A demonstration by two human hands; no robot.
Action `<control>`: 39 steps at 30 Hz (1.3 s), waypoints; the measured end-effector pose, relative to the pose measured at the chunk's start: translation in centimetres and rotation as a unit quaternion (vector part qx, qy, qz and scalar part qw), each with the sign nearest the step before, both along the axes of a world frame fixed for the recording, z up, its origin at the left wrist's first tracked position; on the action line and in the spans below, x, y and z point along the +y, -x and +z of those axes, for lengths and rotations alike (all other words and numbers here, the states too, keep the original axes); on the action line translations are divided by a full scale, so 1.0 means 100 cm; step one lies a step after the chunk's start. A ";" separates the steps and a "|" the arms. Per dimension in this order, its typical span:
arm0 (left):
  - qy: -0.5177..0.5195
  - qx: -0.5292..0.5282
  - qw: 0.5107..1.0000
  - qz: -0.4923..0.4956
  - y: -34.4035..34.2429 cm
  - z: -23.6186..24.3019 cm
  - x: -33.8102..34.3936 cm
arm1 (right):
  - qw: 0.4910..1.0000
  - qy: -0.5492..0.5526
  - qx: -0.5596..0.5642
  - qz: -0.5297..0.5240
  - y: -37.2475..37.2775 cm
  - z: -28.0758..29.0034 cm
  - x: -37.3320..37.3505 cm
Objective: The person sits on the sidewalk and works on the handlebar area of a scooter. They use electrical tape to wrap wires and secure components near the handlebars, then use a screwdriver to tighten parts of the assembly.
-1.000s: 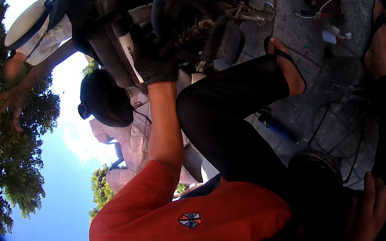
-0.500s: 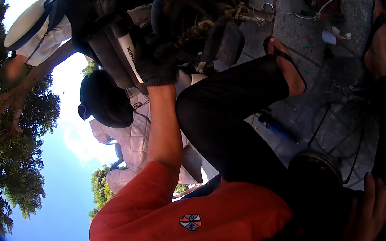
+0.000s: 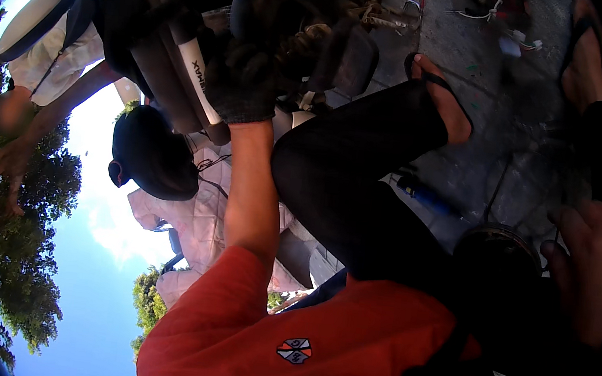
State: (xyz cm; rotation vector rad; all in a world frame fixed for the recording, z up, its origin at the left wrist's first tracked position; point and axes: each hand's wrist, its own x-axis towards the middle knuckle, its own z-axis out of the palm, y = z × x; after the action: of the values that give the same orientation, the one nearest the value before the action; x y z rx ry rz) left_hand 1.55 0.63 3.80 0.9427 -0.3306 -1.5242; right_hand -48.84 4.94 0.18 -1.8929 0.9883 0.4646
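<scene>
A wheel (image 3: 252, 8) and bent knee (image 3: 301, 154) crowd the left hand (image 3: 242, 88).

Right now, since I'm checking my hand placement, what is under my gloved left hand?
Beside the gloved left hand a pale bar shows; beyond it, dark machine parts. What lies directly under the hand is covered, so I can't tell.

On my feed I see the motorbike (image 3: 292, 9) toward eleven o'clock, its mechanism grimy and exposed. A pale lettered tube (image 3: 194, 72) slants toward five o'clock. At twelve, a brownish part (image 3: 304, 43) looks coiled, though shadow leaves me unsure.
</scene>
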 end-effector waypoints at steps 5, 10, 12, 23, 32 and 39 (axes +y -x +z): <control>0.003 0.023 1.000 -0.001 0.003 -0.002 -0.006 | 0.907 0.006 -0.392 -0.154 -0.133 -0.047 -0.083; -0.015 0.032 0.999 -0.029 -0.008 -0.005 -0.005 | 0.844 -0.140 -0.425 -0.296 -0.271 -0.010 -0.140; -0.054 0.260 0.964 0.021 -0.002 -0.001 -0.005 | 0.793 -0.061 -0.508 -0.331 -0.353 -0.044 -0.138; -0.161 0.958 -0.035 0.233 0.003 0.009 0.004 | 0.730 -0.272 -0.538 -0.321 -0.400 -0.022 -0.140; -0.157 0.955 0.042 0.247 -0.002 0.008 0.006 | 0.775 -0.175 -0.544 -0.269 -0.408 -0.020 -0.138; -0.150 0.955 0.068 0.246 0.006 0.007 0.003 | 0.761 -0.102 -0.568 -0.294 -0.409 -0.024 -0.129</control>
State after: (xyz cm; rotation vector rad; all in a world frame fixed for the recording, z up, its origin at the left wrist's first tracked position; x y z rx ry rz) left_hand 0.95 0.95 4.51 -1.2763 2.0794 -0.8217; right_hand -7.98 -7.96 -2.18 -1.1691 0.5570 -0.8597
